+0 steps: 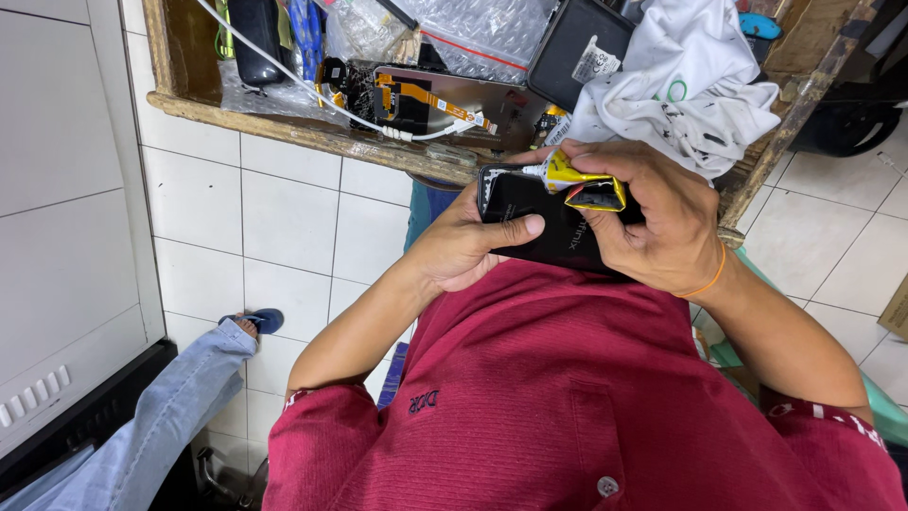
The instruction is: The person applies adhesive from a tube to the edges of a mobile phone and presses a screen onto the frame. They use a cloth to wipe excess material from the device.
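While braced by the left hand (463,248) against the red shirt, glossy black slab phone (544,222) steadied; crumpled yellow glue tube (586,186) pinched in right-hand grip (653,222), nozzle at phone's top edge, below cluttered wooden table (312,132).

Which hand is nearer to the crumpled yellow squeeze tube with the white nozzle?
Right. The right hand pinches the crumpled yellow squeeze tube in its fingers. The left hand grips the glossy black phone under the tube, with its thumb resting apart from it.
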